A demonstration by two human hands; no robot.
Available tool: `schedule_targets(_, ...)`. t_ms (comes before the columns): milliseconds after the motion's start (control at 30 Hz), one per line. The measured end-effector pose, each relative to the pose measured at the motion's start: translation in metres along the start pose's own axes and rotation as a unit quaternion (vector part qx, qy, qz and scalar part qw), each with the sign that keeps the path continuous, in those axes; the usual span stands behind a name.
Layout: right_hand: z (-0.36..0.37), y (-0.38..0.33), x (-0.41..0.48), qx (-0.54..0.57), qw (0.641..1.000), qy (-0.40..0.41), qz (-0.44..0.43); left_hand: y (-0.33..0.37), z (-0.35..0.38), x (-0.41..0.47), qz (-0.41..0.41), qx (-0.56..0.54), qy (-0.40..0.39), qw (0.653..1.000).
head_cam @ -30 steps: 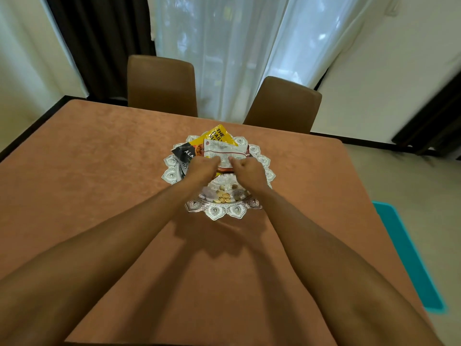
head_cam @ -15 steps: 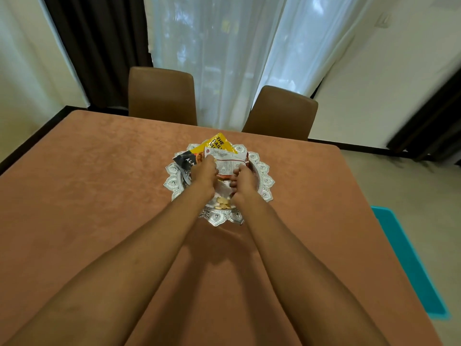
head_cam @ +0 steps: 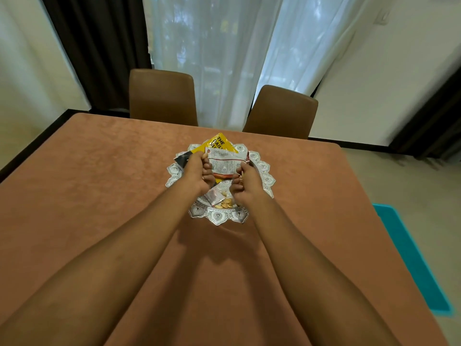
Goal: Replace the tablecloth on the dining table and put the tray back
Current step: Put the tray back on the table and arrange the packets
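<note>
A rust-brown tablecloth (head_cam: 99,186) covers the tabletop, and the ornate silver tray (head_cam: 217,217) sits on it at the centre of the frame. Both hands reach over the tray with fingers curled. The left hand (head_cam: 197,171) grips the left edge of a white packet (head_cam: 224,164) and the right hand (head_cam: 246,183) pinches its lower right corner, so the packet is held between them. Behind it in the tray lie a yellow packet (head_cam: 220,142) and a black packet (head_cam: 183,158); a small sachet (head_cam: 214,197) and some pale nuts (head_cam: 226,204) lie nearer the bottom rim. Two brown chairs (head_cam: 162,96) stand at the far edge, in front of sheer curtains (head_cam: 224,58). A teal mat (head_cam: 411,258) lies on the floor at the right.
</note>
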State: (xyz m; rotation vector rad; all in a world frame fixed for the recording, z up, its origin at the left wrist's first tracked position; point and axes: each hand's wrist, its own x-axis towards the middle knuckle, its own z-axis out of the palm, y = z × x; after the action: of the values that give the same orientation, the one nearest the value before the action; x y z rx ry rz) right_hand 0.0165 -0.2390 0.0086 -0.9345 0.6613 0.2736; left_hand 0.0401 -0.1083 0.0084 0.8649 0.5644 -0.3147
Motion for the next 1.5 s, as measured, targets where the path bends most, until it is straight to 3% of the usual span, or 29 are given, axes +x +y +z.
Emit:
schedule_targets(100,0.008,0.011,-0.006,0.115,0.993,0.010,0.035,-0.012,0.008,-0.008,0.006,-0.043,0.016,0.999)
schedule_targets(200,0.013,0.027,-0.008,0.185,0.981,-0.013,0.063,-0.020,0.026,-0.020,0.098,-0.011,0.039,0.994)
schedule_targets(267,0.016,0.036,-0.008,0.193,0.978,-0.024,0.070,-0.027,0.035,-0.026,0.190,0.075,0.040,0.978)
schedule_targets(367,0.018,0.039,-0.009,0.164,0.984,-0.030,0.068,-0.038,0.035,-0.026,0.332,0.253,0.020,0.908)
schedule_targets(500,0.011,0.029,-0.020,0.206,0.975,-0.048,0.067,-0.044,0.024,-0.027,0.394,0.367,-0.038,0.841)
schedule_targets(633,0.009,0.023,-0.021,0.221,0.972,-0.062,0.038,-0.046,0.015,-0.033,0.536,0.474,-0.025,0.698)
schedule_targets(667,0.008,0.020,-0.018,0.234,0.969,-0.058,0.048,-0.045,0.012,-0.032,0.559,0.480,-0.014,0.676)
schedule_targets(733,0.003,0.015,-0.010,0.252,0.965,-0.044,0.057,-0.042,0.002,-0.028,0.565,0.486,-0.004,0.666)
schedule_targets(833,-0.007,0.005,-0.001,0.207,0.978,-0.018,0.025,-0.033,-0.023,-0.019,0.488,0.536,-0.039,0.688)
schedule_targets(867,-0.009,0.001,0.000,0.165,0.986,-0.007,0.004,-0.030,-0.033,-0.015,0.448,0.579,-0.048,0.679)
schedule_targets(967,-0.015,-0.005,0.007,-0.063,0.992,0.053,-0.099,-0.021,-0.054,-0.006,0.357,0.707,-0.057,0.608)
schedule_targets(1000,-0.017,-0.005,0.009,-0.180,0.970,0.076,-0.146,-0.019,-0.057,-0.004,0.340,0.733,-0.063,0.586)
schedule_targets(1033,-0.021,-0.004,0.012,-0.305,0.925,0.098,-0.204,-0.018,-0.055,-0.003,0.326,0.755,-0.067,0.565)
schedule_targets(1100,-0.028,-0.001,0.017,-0.497,0.803,0.089,-0.318,-0.018,-0.047,-0.002,0.301,0.789,-0.067,0.531)
schedule_targets(1200,-0.034,0.001,0.020,-0.610,0.691,0.052,-0.386,-0.019,-0.038,0.002,0.269,0.809,-0.059,0.519)
schedule_targets(1267,-0.036,0.000,0.025,-0.626,0.665,0.050,-0.404,-0.019,-0.038,0.005,0.258,0.796,-0.053,0.545)
schedule_targets(1367,-0.038,-0.004,0.033,-0.622,0.660,0.058,-0.417,-0.010,-0.041,0.007,0.285,0.775,-0.036,0.563)
schedule_targets(1500,-0.042,-0.006,0.040,-0.627,0.642,0.034,-0.440,-0.002,-0.047,0.005,0.341,0.801,-0.006,0.492)
